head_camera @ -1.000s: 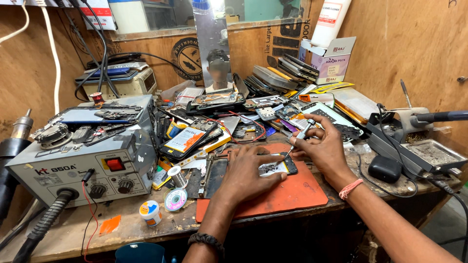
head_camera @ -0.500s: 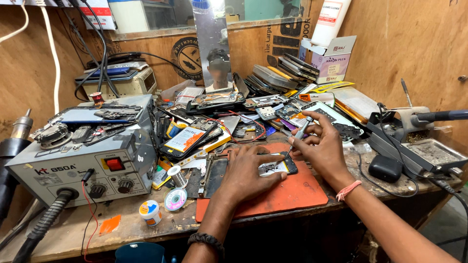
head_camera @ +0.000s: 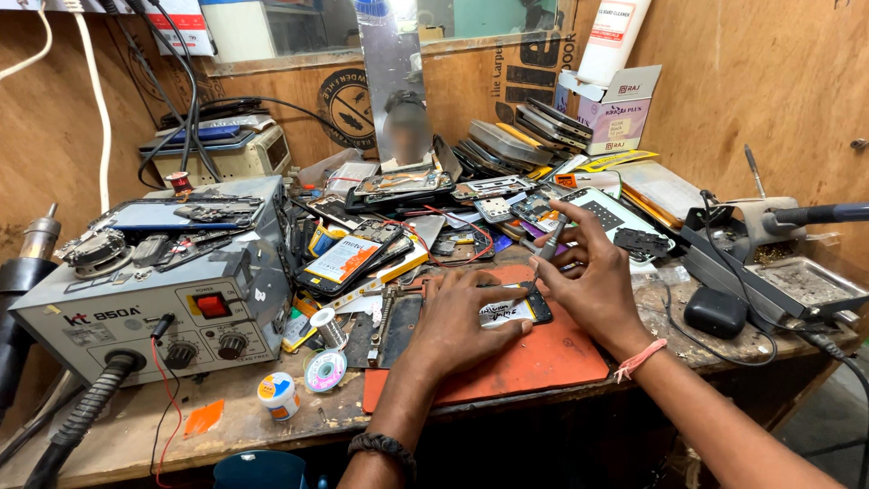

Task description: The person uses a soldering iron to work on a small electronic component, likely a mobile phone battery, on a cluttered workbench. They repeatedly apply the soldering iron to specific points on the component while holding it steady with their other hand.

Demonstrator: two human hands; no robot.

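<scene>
My left hand lies flat on an opened phone that rests on an orange work mat, pinning it down. Its fingers cover most of the phone; only the right end with a white label shows. My right hand hovers just right of the phone and pinches a thin grey tool, like a small screwdriver, held upright with its tip pointing down toward the phone's right end.
A grey hot-air rework station stands at the left, solder spools beside it. Piles of opened phones and parts fill the bench behind the mat. A soldering stand and metal tray sit at the right.
My right hand has shifted slightly and raised the tool more upright. My left hand has stayed on the phone.
</scene>
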